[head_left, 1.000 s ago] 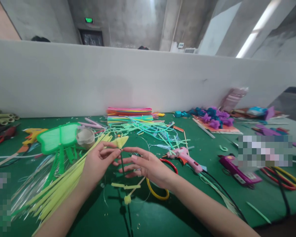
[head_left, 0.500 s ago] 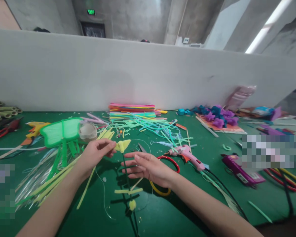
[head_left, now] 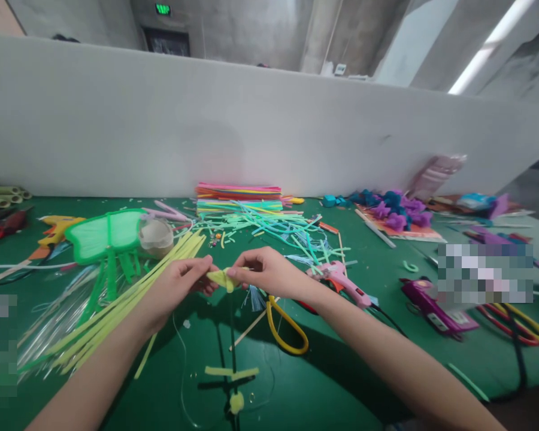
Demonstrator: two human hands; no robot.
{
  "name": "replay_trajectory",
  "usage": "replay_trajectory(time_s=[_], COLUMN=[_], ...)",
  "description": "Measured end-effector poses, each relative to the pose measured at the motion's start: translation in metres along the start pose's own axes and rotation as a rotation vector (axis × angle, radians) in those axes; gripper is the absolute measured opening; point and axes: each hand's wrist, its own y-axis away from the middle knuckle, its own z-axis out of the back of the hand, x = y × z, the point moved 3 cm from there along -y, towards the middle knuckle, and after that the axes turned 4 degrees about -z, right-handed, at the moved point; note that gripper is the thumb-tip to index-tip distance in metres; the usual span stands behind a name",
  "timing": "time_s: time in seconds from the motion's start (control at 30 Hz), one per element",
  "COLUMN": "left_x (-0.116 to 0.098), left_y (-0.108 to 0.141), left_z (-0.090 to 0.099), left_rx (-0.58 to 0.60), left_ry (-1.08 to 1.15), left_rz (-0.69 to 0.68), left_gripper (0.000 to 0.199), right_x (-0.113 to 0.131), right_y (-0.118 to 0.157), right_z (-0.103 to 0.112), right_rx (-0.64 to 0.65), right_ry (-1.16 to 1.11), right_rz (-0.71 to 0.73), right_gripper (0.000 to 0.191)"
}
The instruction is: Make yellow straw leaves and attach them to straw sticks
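Note:
Between my two hands is a small yellow folded piece [head_left: 223,279] at the top of a thin dark stick [head_left: 233,341]. The fingertips of my left hand [head_left: 191,276] pinch its left side. My right hand [head_left: 263,269] has thumb and fingers closed on its right side. Lower on the stick, a short yellow strip [head_left: 220,372] crosses it, and a round yellow piece [head_left: 236,403] sits below that. A clear thread curves over the table beside the stick.
Scissors with a yellow handle [head_left: 288,344] lie by my right wrist, near a pink glue gun [head_left: 344,281]. Yellow strips [head_left: 117,317] and a green winged shape [head_left: 108,236] are at left. Colored strips [head_left: 238,206] lie ahead, a purple device [head_left: 435,308] at right.
My right hand has moved up from beside the stick, its spread fingers now closed on the yellow piece. The view has shifted slightly.

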Motion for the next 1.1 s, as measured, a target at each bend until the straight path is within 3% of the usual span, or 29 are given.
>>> replay_trajectory(time_s=[0.13,0.3,0.5,0.77,0.97,1.1], left_x=[0.002,-0.002,-0.007,-0.009,-0.008,-0.008], left_y=[0.001,0.003,0.005,0.008,0.009,0.009], left_z=[0.002,0.0,-0.002,-0.005,-0.006,-0.003], left_rx=[0.044,0.101,0.083,0.216,0.155,0.187], left_ry=[-0.066,-0.143,-0.266,-0.319,-0.409,-0.405], left_rz=[0.07,-0.022,-0.079,0.029,0.118,0.151], left_gripper=[0.027,0.023,0.024,0.021,0.027,0.027], right_x=[-0.002,0.0,0.0,-0.002,-0.004,-0.008], right_y=[-0.003,0.0,0.003,0.0,-0.001,-0.001], right_z=[-0.004,-0.005,-0.006,-0.008,-0.013,-0.011], right_rx=[0.007,0.043,0.012,0.048,-0.019,0.036], right_ry=[-0.007,-0.004,0.007,0.036,0.205,0.071], right_rz=[0.006,0.014,0.015,-0.024,-0.079,-0.115], right_gripper=[0.033,0.029,0.024,0.034,0.029,0.034])
